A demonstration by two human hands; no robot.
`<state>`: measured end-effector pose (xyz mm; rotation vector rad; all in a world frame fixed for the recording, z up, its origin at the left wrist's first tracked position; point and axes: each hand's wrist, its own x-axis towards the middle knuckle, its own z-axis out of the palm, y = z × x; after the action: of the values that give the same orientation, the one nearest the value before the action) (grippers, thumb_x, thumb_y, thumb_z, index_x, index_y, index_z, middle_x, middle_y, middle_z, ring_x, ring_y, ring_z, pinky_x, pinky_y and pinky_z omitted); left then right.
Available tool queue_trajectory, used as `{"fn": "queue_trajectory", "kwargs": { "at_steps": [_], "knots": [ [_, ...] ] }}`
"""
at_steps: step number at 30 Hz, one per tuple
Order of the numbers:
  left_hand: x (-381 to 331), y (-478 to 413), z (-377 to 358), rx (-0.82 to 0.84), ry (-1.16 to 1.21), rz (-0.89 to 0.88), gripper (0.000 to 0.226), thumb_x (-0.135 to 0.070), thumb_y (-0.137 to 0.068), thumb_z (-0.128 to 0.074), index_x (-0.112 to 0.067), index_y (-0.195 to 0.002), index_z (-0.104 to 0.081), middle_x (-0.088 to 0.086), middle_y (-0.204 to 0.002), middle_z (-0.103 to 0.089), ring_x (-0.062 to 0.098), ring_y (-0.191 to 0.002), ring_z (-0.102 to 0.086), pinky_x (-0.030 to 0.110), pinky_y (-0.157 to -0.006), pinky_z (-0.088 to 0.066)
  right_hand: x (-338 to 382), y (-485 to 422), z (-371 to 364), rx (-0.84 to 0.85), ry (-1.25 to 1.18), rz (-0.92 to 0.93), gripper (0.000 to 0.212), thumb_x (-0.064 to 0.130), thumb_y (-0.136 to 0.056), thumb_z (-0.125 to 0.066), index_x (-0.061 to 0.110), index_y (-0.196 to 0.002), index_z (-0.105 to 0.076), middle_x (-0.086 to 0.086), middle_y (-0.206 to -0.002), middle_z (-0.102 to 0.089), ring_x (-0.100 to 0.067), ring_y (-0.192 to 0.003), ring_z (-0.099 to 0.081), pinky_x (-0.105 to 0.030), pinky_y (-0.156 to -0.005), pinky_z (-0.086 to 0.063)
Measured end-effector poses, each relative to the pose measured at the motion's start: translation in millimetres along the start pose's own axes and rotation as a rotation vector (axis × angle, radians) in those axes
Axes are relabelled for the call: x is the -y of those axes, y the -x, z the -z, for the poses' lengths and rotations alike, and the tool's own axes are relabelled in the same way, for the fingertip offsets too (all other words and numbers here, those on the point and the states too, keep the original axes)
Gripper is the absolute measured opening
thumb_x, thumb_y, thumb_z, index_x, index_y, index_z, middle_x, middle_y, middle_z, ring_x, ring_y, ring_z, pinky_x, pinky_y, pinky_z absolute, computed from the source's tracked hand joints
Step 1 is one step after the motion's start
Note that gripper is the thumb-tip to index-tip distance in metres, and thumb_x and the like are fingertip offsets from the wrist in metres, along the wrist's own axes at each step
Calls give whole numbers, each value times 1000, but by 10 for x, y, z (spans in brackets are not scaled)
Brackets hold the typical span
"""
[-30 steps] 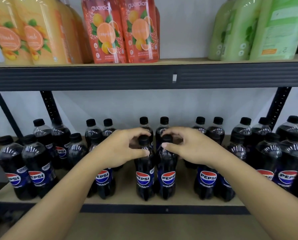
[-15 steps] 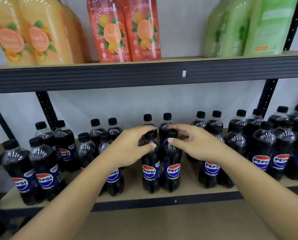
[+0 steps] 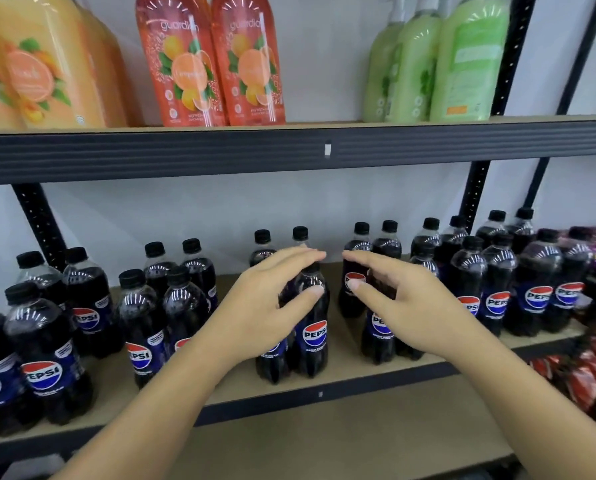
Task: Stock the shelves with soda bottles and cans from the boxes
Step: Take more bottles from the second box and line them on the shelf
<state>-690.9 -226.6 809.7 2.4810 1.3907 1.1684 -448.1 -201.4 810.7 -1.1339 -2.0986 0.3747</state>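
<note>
From where I stand, both hands are held over the middle of the lower shelf, fingers straight and loosely spread, clasping nothing. The left hand covers most of one bottle in the front pair of Pepsi bottles near the shelf's front edge. Only that bottle's base shows, and both caps are largely lost behind the fingers. I cannot tell whether the thumb touches the other bottle. The right hand hides the upper half of a second pair just beside it. Every bottle stands upright, long axis vertical, cap up, label toward the front edge. The packets at the right end are blurred.
</note>
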Motion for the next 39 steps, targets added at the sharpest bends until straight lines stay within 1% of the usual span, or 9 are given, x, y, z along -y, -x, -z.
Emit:
{"fn": "queue_trajectory", "kwargs": {
  "at_steps": [4, 7, 13, 19, 23, 28, 30, 35, 39],
  "knots": [
    [-139, -101, -200, 5, 38, -34, 45, -32, -101, -62, -33, -145, -55, -26, -144, -50, -18, -136, -34, 4, -110, -23, -119, 136, 185, -67, 8, -39, 41, 39, -99, -60, 43, -140, -57, 31, -141, -54, 12, -134, -43, -21, -116, -34],
    [-203, -217, -386, 26, 56, -36, 45, -32, -101, -62, -31, -145, -55, -24, -144, -51, -18, -135, -35, 2, -108, -21, -282, 179, 327, -92, 26, -41, 39, 37, -99, -62, 39, -138, -60, 31, -137, -56, 16, -130, -44, -22, -116, -36],
    [-323, -543, -795, 41, 68, 31, 47, -35, -101, -61, -36, -147, -51, -27, -146, -48, -12, -136, -38, 17, -116, -32, -794, 125, 712, -76, 36, -85, 43, 38, -98, -62, 41, -141, -55, 46, -130, -42, 28, -116, -41, -15, -112, -33],
    [-433, -845, -1254, 29, 84, 271, 68, -45, -96, -64, -44, -155, -30, -23, -158, -37, -2, -145, -35, 36, -120, -36, -1322, -55, 755, 50, -103, -158, 77, 48, -96, -63, 44, -159, -20, 24, -163, -26, -2, -149, -27, -40, -123, -31],
    [-498, -854, -1431, 40, 107, 393, 75, -44, -96, -66, -50, -156, -22, -22, -159, -34, 1, -145, -34, 33, -120, -34, -1456, -89, 677, 168, -224, -147, 82, 38, -98, -64, 52, -157, -9, 52, -132, -22, 9, -135, -28, -26, -117, -29],
    [-540, -814, -1503, 53, 74, 484, 82, -40, -94, -71, -64, -151, -17, -9, -124, -65, 10, -101, -60, 20, -95, -46, -1582, -163, 653, 249, -284, -136, 81, 32, -100, -63, 57, -153, -7, 31, -138, -35, 19, -122, -35, -18, -103, -28],
    [-559, -801, -1500, 40, 69, 493, 82, -38, -94, -71, -65, -150, -17, -13, -128, -62, 5, -109, -55, 18, -96, -42, -1616, -182, 648, 241, -294, -120, 77, 31, -100, -64, 59, -150, -12, 28, -137, -42, 18, -113, -47, -18, -97, -33],
    [-605, -772, -1433, 36, 57, 514, 83, -36, -95, -71, -67, -149, -16, -14, -156, -44, 8, -145, -39, 20, -104, -30, -1694, -213, 619, 266, -355, -115, 74, 33, -97, -67, 68, -143, -21, 36, -125, -48, -39, -113, -63, -43, -93, -58],
    [-603, -725, -1394, 24, 56, 544, 83, -37, -94, -72, -67, -148, -18, -10, -154, -47, 14, -142, -46, 26, -108, -36, -1703, -252, 573, 287, -369, -102, 75, 37, -96, -68, 71, -142, -20, 27, -128, -51, -50, -116, -58, -49, -92, -59]
  ]
}}
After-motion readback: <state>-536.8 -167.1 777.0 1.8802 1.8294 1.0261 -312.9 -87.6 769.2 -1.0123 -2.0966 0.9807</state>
